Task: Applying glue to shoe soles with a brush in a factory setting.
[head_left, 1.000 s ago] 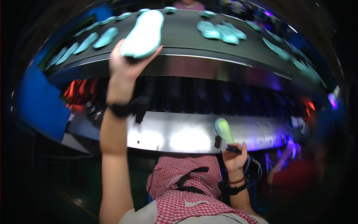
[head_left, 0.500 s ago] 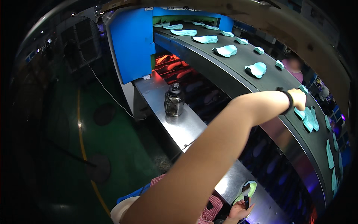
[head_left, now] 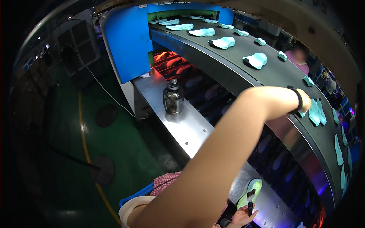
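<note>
My left arm stretches across to the conveyor belt [head_left: 273, 78], with a black band at the wrist. My left hand [head_left: 305, 100] is curled over a turquoise shoe sole [head_left: 302, 113]; most of that sole and my fingertips are hidden. Just right of it lie two turquoise soles side by side [head_left: 316, 112]. Low in view, my right hand [head_left: 243, 216] grips a flat brush [head_left: 250, 205] with a black handle. Its bristles are over a pale green shoe sole [head_left: 255, 186], which rests on the metal ledge [head_left: 190, 133]; whether they touch cannot be told.
More turquoise soles [head_left: 256, 60] lie spaced along the belt, which passes into a blue machine housing [head_left: 127, 45]. A dark bottle [head_left: 173, 98] stands on the ledge. Beyond the belt is another person [head_left: 298, 60]. A white cable [head_left: 108, 95] hangs at left above the green floor.
My left hand has come nearer the belt's close edge and now covers most of the sole beside it. The brush sits lower on the green sole. The whole view has shifted slightly.
</note>
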Available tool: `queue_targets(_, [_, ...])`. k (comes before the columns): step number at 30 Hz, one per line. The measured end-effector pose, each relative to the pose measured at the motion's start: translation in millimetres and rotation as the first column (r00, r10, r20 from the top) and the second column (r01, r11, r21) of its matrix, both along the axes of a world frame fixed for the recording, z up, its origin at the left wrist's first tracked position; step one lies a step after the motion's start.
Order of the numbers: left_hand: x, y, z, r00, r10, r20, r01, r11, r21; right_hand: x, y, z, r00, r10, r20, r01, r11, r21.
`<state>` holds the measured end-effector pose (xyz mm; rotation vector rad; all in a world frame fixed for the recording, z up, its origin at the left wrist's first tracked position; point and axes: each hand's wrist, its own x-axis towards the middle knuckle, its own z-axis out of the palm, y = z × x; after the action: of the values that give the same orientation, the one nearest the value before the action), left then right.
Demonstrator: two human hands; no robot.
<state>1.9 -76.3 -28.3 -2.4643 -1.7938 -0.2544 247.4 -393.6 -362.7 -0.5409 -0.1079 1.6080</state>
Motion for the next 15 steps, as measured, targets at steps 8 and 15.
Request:
queue_targets(8, [-85.2, -118.7, -46.7, 0.242, -0.307, 0.920, -0.217, 0.908, 0.359, -26.8, 7.8, 37.2, 0.989, 0.046, 0.141, -0.055, 0.996, 0.065])
queue_targets(15, [-112.8, -168.9, -84.8, -0.310, 0.465, 0.829, 0.566, 0.791, -0.232, -48.1, 15.5, 66.9, 0.981, 0.026, 0.192, -0.044, 0.995, 0.092])
